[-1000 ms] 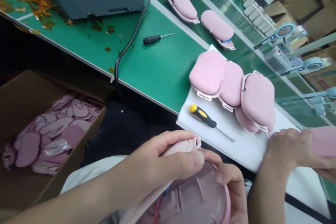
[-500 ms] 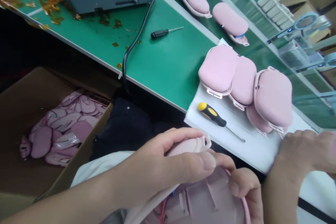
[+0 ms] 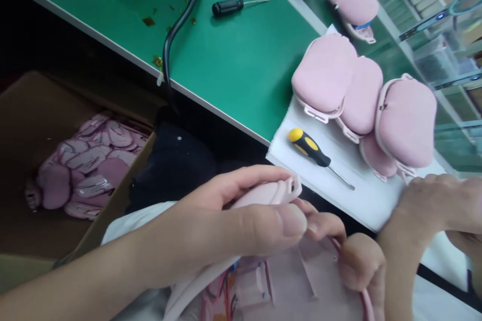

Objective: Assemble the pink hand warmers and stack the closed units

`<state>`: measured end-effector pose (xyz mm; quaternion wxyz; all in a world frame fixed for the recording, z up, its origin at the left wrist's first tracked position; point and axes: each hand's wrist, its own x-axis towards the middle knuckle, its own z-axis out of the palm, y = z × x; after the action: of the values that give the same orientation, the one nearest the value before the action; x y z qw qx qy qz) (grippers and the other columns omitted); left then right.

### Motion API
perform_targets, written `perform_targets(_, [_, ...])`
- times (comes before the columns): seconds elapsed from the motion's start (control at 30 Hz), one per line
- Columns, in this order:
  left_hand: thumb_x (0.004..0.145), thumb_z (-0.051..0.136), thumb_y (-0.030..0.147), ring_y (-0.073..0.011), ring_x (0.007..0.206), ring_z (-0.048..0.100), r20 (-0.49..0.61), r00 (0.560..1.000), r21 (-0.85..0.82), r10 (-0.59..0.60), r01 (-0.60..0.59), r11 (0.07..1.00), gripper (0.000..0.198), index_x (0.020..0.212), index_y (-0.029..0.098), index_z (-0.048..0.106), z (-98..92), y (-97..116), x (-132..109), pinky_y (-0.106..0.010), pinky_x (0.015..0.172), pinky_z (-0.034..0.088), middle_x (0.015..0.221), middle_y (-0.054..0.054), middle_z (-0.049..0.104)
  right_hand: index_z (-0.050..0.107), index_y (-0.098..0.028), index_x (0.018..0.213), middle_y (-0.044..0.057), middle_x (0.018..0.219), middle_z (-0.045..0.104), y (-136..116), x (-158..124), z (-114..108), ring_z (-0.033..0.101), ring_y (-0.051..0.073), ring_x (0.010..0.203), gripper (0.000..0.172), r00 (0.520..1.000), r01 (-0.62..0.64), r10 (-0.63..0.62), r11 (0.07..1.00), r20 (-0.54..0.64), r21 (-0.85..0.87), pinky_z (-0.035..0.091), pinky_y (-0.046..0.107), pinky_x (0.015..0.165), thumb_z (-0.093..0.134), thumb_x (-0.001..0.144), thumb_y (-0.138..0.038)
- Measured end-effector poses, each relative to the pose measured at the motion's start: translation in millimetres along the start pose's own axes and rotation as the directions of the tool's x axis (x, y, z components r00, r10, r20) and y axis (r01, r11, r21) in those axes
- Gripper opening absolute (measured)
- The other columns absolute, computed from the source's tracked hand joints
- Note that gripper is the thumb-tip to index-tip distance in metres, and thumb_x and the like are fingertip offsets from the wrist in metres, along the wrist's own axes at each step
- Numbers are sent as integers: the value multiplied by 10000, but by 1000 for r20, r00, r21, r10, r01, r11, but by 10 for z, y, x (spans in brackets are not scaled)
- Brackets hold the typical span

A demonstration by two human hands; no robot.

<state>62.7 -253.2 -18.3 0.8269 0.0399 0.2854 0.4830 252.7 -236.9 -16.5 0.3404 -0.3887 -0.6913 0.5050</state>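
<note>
A pink plastic casing (image 3: 286, 281) lies low in the head view, its hollow inside facing up, with red and dark wires and small parts showing at its left. My left hand (image 3: 229, 220) comes in from the lower left and is closed on the casing's pale pink edge piece, near a slotted tab (image 3: 295, 189). At the casing's right rim my right hand (image 3: 361, 266) is closed with bent fingers; most of it is cut off by the frame. Close beyond, on a white foam sheet (image 3: 280, 148), lies a yellow and black screwdriver (image 3: 311, 148).
Several pink padded cases (image 3: 326, 75) sit on the foam sheet and the green bench (image 3: 241, 70). A black screwdriver (image 3: 228, 7) and a black cable (image 3: 181, 22) lie farther left. Below stands a cardboard box (image 3: 30, 110) of pink parts. Another person's arm (image 3: 433, 205) reaches in at right.
The view has moved slightly, shifting the bench upward and the cases rightward. Both hands keep hold of the casing; more of its wires show at the left.
</note>
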Motion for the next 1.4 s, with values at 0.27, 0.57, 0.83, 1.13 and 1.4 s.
perform_targets(0.27, [742, 693, 413, -204, 961, 589, -19, 998, 76, 58, -56, 995, 376, 1067, 224, 680, -201, 45, 39, -363, 937, 401, 1000, -33, 646, 468, -277, 866, -23, 1005, 598, -127, 9, 213, 503, 175, 1127, 114, 992, -18, 49, 969, -117, 248, 433, 341, 1023, 570, 901, -315])
perform_targets(0.57, [657, 697, 505, -240, 944, 551, -62, 996, 38, 62, -59, 998, 516, 1077, 209, 656, -228, 23, 42, -312, 748, 417, 1012, -60, 605, 462, -280, 900, 9, 1031, 590, -107, -8, 162, 509, 231, 1123, 367, 998, -19, 31, 982, -62, 186, 451, 362, 990, 769, 722, -374])
perform_targets(0.83, [700, 644, 580, -176, 767, 582, -88, 992, 16, 87, -86, 996, 597, 1159, 197, 631, -255, -30, 67, -308, 736, 472, 873, -24, 634, 470, -268, 926, 31, 985, 589, -46, -2, 153, 557, 240, 1025, 342, 999, 30, -22, 987, -47, 159, 484, 378, 917, 672, 783, -505])
perform_targets(1.13, [875, 562, 371, -272, 1322, 414, -29, 974, 198, 224, -214, 957, 479, 1330, 233, 506, -381, -166, -32, -370, 1108, 294, 1408, -51, 507, 500, -283, 1033, 71, 1088, 570, -44, 42, 74, 583, 226, 982, 356, 998, -53, 48, 987, 34, 153, 548, 300, 761, 695, 781, -442])
perform_targets(1.4, [878, 579, 247, -237, 1335, 407, -2, 977, 598, 215, -171, 783, 531, 1388, 285, 439, -381, 25, -182, -283, 1083, 328, 1439, -11, 475, 505, -295, 1080, 70, 1132, 554, -45, 33, 94, 586, 226, 988, 365, 997, -71, 71, 994, 0, 81, 530, 332, 831, 672, 801, -461])
